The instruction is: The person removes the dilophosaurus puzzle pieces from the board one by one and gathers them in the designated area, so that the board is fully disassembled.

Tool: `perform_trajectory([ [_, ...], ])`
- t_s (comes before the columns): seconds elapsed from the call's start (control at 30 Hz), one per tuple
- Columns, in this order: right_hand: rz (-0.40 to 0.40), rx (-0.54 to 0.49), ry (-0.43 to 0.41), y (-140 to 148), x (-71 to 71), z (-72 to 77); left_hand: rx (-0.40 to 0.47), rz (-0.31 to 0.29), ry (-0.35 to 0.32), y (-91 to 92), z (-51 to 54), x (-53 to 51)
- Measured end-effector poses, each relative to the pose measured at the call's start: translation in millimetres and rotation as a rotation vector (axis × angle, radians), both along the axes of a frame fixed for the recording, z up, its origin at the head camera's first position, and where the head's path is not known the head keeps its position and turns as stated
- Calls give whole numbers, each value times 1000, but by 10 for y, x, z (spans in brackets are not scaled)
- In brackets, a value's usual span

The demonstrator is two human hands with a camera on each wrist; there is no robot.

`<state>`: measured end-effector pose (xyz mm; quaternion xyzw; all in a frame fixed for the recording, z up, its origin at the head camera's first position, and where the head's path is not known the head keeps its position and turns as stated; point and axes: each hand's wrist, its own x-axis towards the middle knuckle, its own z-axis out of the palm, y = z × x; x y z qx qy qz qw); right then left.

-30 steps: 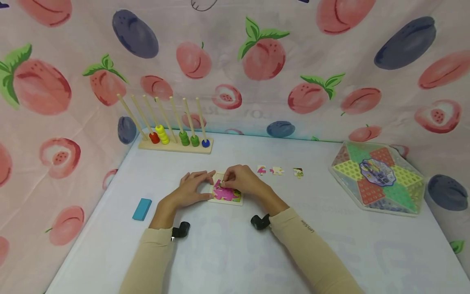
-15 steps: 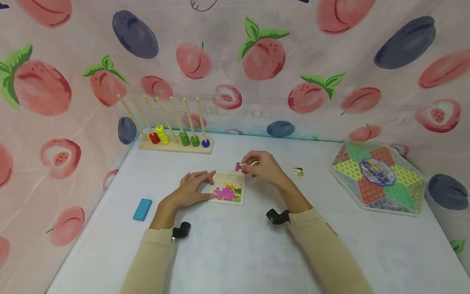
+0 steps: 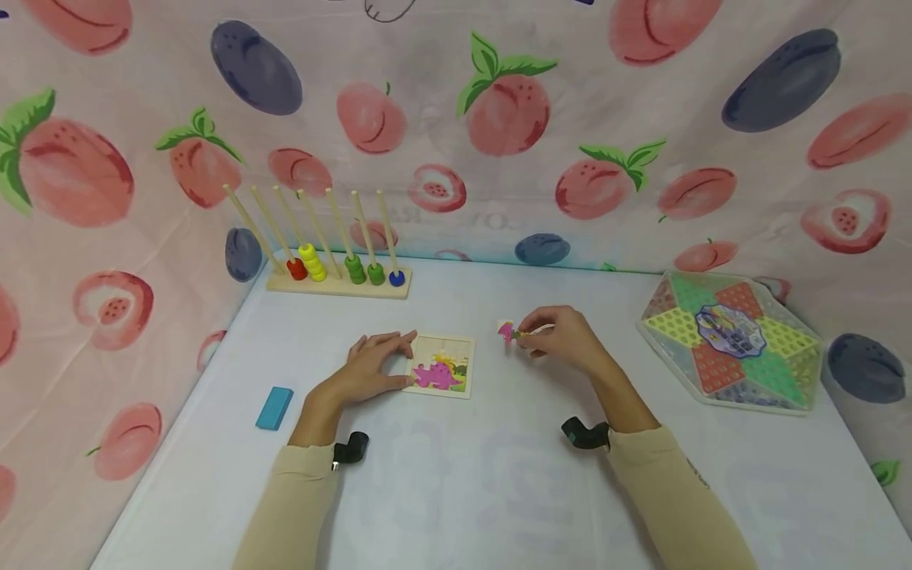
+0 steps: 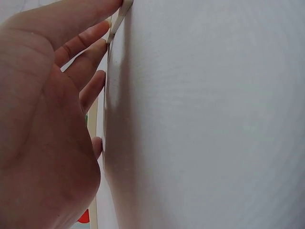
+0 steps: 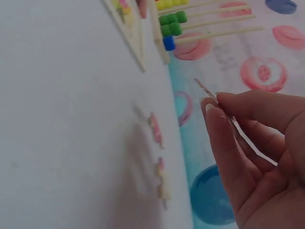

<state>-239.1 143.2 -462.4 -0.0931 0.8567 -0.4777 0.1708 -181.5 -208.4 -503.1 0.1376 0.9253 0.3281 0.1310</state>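
In the head view, my left hand [image 3: 370, 368] rests its thumb and fingertips along the left edge of a small wooden puzzle board [image 3: 472, 368], partly filled with a pink dinosaur picture. The left wrist view shows the left hand [image 4: 47, 105] with fingers extended to the board's pale edge. My right hand [image 3: 566, 340] is to the right of the board, pinching a thin puzzle piece [image 5: 242, 138] between thumb and fingers above the table. Two loose pieces lie beneath it in the right wrist view: a pink puzzle piece [image 5: 156, 130] and a cream-and-pink puzzle piece [image 5: 163, 183]. The held piece's picture is unclear.
A wooden peg counter [image 3: 338, 286] with coloured beads stands at the back left. A blue block [image 3: 274, 408] lies left of the left arm. A hexagonal clear case [image 3: 734, 340] sits at the right. A fruit-print cloth hangs behind the table.
My right hand carries a puzzle piece off the board and away to the right, over the loose pieces. The board's upper left now shows bare wood. My left hand stays put.
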Motion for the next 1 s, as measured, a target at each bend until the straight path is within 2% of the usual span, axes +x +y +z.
perform_trajectory([
  [0.17,26,96,-17,-36,27,-180,15,2,-1,-12,1,10],
  [0.27,44,132,22,-91,43,-245,21,-1,4,-14,0,9],
  [0.4,40,150,46,-152,54,-308,24,-2,1,-16,-6,0],
  [0.5,26,161,28,-180,54,-347,19,-3,-1,-20,-12,-5],
  [1.0,21,226,-31,-237,40,-324,13,-2,-7,-13,-15,-10],
])
